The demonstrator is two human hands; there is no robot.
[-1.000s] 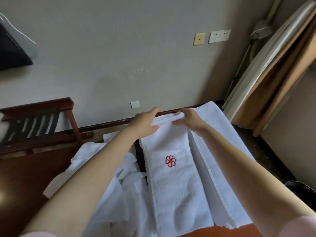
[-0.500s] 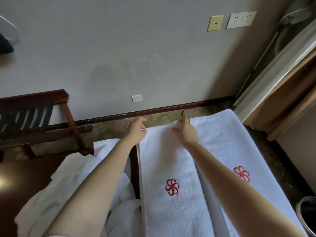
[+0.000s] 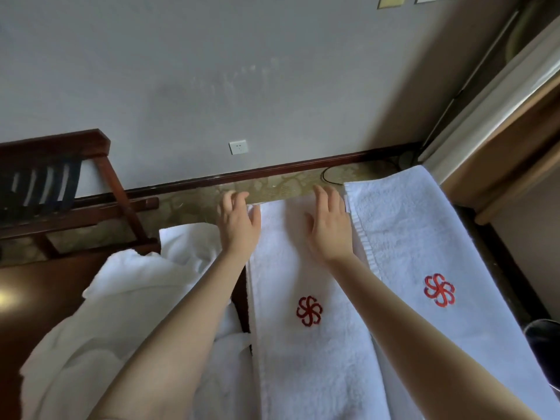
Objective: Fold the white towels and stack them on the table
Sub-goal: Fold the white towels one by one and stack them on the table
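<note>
A long white towel (image 3: pixel 303 353) with a red flower emblem lies folded lengthwise in front of me. My left hand (image 3: pixel 238 224) rests flat on its far left corner, fingers spread. My right hand (image 3: pixel 328 228) lies flat on its far right part, fingers apart. Neither hand grips the cloth. A second white towel (image 3: pixel 424 244) with the same red emblem lies spread to the right, partly under the first one. A loose heap of white towels (image 3: pixel 127 304) sits to the left on the dark wooden table (image 3: pixel 39 292).
A dark wooden rack with striped straps (image 3: pixel 60 189) stands at the left by the wall. Beyond the towels' far edge I see patterned carpet (image 3: pixel 272 183) and a baseboard. A curtain and wooden frame (image 3: pixel 500 116) fill the right. A dark round object (image 3: pixel 545 338) sits at the lower right.
My hands have let go of the towel's far edge and now lie flat on it with fingers spread. The view has tilted down and closer to the towels.
</note>
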